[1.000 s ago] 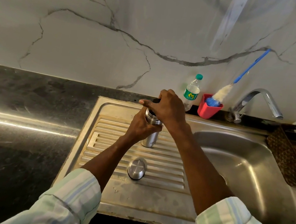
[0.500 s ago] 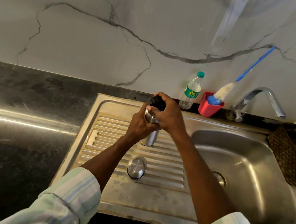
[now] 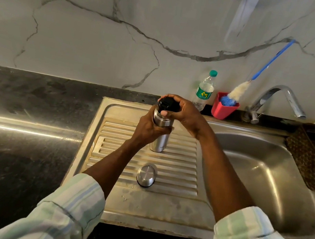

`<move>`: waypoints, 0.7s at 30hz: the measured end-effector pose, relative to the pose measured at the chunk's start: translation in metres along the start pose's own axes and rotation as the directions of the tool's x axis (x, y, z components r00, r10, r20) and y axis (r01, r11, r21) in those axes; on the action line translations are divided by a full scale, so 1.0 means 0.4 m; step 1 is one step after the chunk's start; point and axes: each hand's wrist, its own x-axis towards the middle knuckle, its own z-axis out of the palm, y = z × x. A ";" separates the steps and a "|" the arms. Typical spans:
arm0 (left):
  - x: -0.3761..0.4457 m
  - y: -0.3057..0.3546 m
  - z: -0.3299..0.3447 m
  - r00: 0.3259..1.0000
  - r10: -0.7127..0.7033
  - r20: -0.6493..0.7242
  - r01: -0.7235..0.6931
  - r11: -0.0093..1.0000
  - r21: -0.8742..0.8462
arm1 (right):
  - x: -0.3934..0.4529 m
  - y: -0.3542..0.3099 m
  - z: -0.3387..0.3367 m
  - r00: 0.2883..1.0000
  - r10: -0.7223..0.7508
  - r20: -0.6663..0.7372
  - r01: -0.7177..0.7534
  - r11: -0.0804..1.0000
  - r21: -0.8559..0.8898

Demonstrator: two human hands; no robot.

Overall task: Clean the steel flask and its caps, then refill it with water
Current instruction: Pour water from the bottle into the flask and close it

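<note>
Head view: the steel flask stands upright on the ribbed drainboard of the steel sink, at the centre of the frame. The left hand wraps round the flask's body, fingers curled tight on it. The right hand comes over from the right, its fingers and thumb curled round the black inner cap on the flask's mouth. The steel outer cap lies apart on the drainboard, just below the flask in the frame.

Likely the inner cap is being unscrewed. The ribs give the flask's base uneven footing, so a hard twist could tip it or skid it if the left hand slackens. Once free, the smooth cap could slip from the fingers and roll into the basin. If liquid remains inside, a tilt would spill it over the drainboard.

The sink sits in a dark polished stone worktop, with glare across its left part. Behind is a white marble-veined wall. At upper right stand a plastic water bottle with a green cap, a red holder with a blue-handled bottle brush, and a chrome tap. A dark woven basket rests at the right edge of the basin.
</note>
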 end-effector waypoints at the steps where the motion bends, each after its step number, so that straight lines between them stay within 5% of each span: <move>1: 0.000 -0.001 0.001 1.000 0.002 -0.010 -0.002 1.000 -0.006 | -0.005 0.004 0.015 0.998 -0.005 -0.070 0.002 0.999 -0.047; 5: -0.022 0.002 0.016 0.994 0.095 -0.054 -0.097 0.994 -0.047 | -0.033 0.030 0.108 0.919 -0.110 -0.379 0.021 0.973 -0.231; 9: -0.038 0.023 0.023 0.991 0.102 -0.090 -0.109 0.991 -0.076 | -0.022 0.052 0.192 0.783 -0.139 -0.606 0.004 0.976 -0.218; 12: -0.039 0.021 0.020 0.992 0.105 -0.074 -0.109 0.993 -0.041 | -0.024 0.061 0.203 0.764 -0.161 -0.625 0.016 0.973 -0.230; 18: -0.030 0.005 0.004 0.996 0.087 -0.005 -0.086 0.991 0.102 | -0.032 0.063 0.154 0.845 -0.136 -0.517 0.034 0.979 -0.202; 21: -0.041 0.006 -0.002 0.997 0.052 0.049 -0.054 0.998 0.036 | -0.072 0.087 0.144 0.756 -0.093 -0.648 0.050 0.995 -0.085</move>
